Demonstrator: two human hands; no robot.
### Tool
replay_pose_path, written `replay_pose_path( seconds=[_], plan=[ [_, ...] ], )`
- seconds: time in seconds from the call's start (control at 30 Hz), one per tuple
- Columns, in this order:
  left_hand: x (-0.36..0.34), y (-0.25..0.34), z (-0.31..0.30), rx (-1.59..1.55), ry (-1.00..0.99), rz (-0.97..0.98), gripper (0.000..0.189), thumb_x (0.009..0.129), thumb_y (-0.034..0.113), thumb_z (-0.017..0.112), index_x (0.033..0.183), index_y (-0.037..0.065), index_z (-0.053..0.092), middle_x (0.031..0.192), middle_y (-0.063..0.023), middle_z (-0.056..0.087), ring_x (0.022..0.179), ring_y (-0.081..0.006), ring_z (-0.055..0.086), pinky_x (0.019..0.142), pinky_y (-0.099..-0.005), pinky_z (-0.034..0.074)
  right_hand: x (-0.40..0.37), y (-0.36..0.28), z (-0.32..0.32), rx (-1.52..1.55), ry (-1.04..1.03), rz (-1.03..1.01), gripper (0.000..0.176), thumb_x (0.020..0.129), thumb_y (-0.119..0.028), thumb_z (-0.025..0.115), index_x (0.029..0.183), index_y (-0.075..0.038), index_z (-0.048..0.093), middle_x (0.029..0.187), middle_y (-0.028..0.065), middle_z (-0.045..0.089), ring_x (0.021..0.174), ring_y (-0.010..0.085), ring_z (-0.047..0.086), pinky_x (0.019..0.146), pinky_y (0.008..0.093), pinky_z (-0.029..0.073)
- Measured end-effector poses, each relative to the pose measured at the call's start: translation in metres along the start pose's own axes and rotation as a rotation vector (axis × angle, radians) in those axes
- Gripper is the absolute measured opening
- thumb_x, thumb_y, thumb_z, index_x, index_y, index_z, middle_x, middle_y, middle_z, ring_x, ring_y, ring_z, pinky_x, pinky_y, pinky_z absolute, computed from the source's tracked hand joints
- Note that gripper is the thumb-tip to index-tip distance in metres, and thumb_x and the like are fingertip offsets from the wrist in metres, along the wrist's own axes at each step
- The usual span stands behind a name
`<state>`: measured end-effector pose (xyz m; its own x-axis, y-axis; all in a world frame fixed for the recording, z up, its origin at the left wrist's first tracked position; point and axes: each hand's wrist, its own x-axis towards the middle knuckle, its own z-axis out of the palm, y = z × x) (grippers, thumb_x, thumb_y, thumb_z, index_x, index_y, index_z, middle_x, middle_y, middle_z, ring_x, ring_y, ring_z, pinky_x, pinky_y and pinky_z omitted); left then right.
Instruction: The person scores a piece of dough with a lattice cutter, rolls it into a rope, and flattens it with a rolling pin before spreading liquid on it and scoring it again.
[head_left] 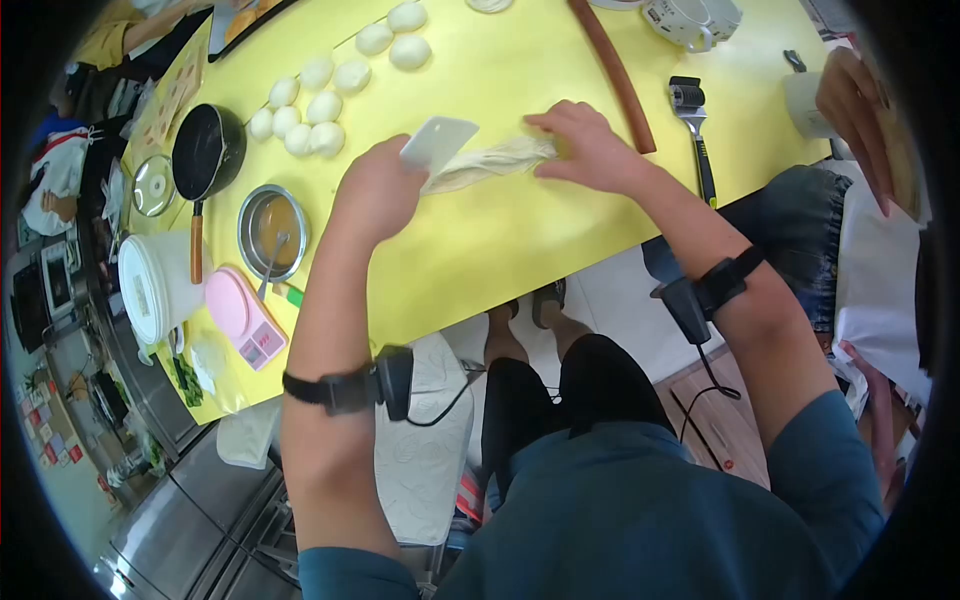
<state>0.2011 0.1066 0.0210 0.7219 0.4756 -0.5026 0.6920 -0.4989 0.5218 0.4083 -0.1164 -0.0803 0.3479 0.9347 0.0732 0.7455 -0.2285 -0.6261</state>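
A long twisted strip of pale dough (490, 165) lies across the yellow table between my hands. My left hand (382, 190) is closed on a white flat scraper (438, 143), which is tilted up over the dough's left end. At the dough's right end is my right hand (590, 150), its thumb and fingers apart around the end and touching it. White dough balls (352, 76) sit in a cluster beyond my left hand. To the right of my right hand lies a brown rolling pin (615, 75).
A metal bowl (273, 233) with brown liquid and a spoon, a black pan (208, 152), a pink scale (240, 312) and a white tub (145, 290) stand left. A roller cutter (697, 135) and cups (690, 22) lie right. Other people are at both sides.
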Motion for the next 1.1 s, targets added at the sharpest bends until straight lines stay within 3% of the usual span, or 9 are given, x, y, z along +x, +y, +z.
replay_pose_path(
  seconds=[0.1,0.17,0.27,0.47,0.57,0.63,0.8,0.97,1.1],
  plan=[
    [-0.034,-0.01,0.069,0.35,0.256,0.413,0.019,0.089,0.005,0.064,0.107,0.005,0.069,0.106,-0.017,0.068,0.099,-0.0385,0.067,0.087,-0.0503,0.053,0.004,-0.004,0.003,-0.093,-0.05,0.017,0.036,0.091,-0.028,0.079,0.122,-0.012,0.075,0.107,0.0095,0.067,0.108,0.0301,0.062,0.1,0.0425,0.049],
    [-0.05,0.007,0.106,0.543,0.115,0.387,0.018,0.085,0.003,0.064,0.103,0.006,0.066,0.104,-0.0158,0.065,0.097,-0.0369,0.065,0.083,-0.0504,0.052,0.006,0.001,0.001,-0.06,-0.089,0.049,0.03,0.091,-0.028,0.079,0.117,-0.013,0.077,0.105,0.009,0.067,0.108,0.0311,0.062,0.1,0.0433,0.049],
    [-0.036,0.014,0.128,0.652,0.31,0.437,0.012,0.087,0.011,0.064,0.098,0.007,0.065,0.101,-0.012,0.066,0.098,-0.03,0.067,0.082,-0.0463,0.053,0.007,0.005,0.002,-0.021,-0.081,0.08,0.023,0.092,-0.028,0.078,0.11,-0.014,0.078,0.104,0.0079,0.068,0.108,0.0317,0.062,0.099,0.0445,0.049],
    [-0.003,0.01,0.061,0.394,0.215,0.314,0.016,0.086,0.005,0.065,0.102,0.006,0.067,0.103,-0.0148,0.068,0.099,-0.0355,0.067,0.085,-0.0487,0.055,0.007,0.0,0.002,-0.003,0.008,0.006,0.03,0.089,-0.03,0.08,0.114,-0.013,0.078,0.108,0.0075,0.068,0.11,0.0311,0.062,0.101,0.043,0.049],
    [-0.03,0.015,0.054,0.438,0.082,0.249,0.029,0.088,-0.001,0.061,0.115,0.006,0.068,0.108,-0.0176,0.068,0.103,-0.0399,0.066,0.09,-0.0521,0.053,0.008,-0.006,0.001,-0.082,-0.036,-0.019,0.033,0.087,-0.031,0.082,0.114,-0.012,0.078,0.11,0.0073,0.068,0.111,0.0309,0.062,0.102,0.0421,0.049],
    [-0.053,0.01,0.078,0.575,0.05,0.309,0.021,0.083,0.0,0.065,0.103,0.006,0.065,0.102,-0.0182,0.065,0.102,-0.0379,0.065,0.089,-0.0504,0.053,0.014,-0.007,-0.002,-0.079,-0.109,0.028,0.031,0.087,-0.029,0.081,0.114,-0.012,0.078,0.11,0.0072,0.068,0.111,0.0307,0.062,0.101,0.0421,0.049],
    [-0.041,-0.034,0.084,0.718,0.358,0.268,0.018,0.082,-0.001,0.064,0.098,0.006,0.063,0.097,-0.0166,0.064,0.092,-0.0382,0.064,0.082,-0.0508,0.052,0.024,-0.004,-0.001,-0.063,-0.176,0.092,0.028,0.088,-0.024,0.08,0.112,-0.011,0.077,0.109,0.0074,0.068,0.109,0.0298,0.061,0.097,0.0417,0.05],
    [-0.023,-0.047,0.01,0.252,0.077,0.124,0.013,0.092,0.004,0.059,0.103,0.004,0.066,0.101,-0.0206,0.068,0.095,-0.044,0.065,0.085,-0.0535,0.052,0.026,-0.012,0.0,0.027,-0.127,0.109,0.025,0.088,-0.018,0.081,0.11,-0.007,0.075,0.106,0.0089,0.065,0.099,0.0274,0.062,0.091,0.0397,0.051],
    [-0.047,-0.05,0.035,0.418,0.071,0.238,0.01,0.093,0.006,0.059,0.101,0.004,0.063,0.101,-0.0202,0.066,0.097,-0.0423,0.065,0.086,-0.0521,0.052,0.02,-0.001,0.001,0.062,-0.09,0.036,0.024,0.086,-0.021,0.077,0.106,-0.007,0.075,0.106,0.0098,0.068,0.103,0.0292,0.064,0.092,0.0418,0.053]
  ],
)
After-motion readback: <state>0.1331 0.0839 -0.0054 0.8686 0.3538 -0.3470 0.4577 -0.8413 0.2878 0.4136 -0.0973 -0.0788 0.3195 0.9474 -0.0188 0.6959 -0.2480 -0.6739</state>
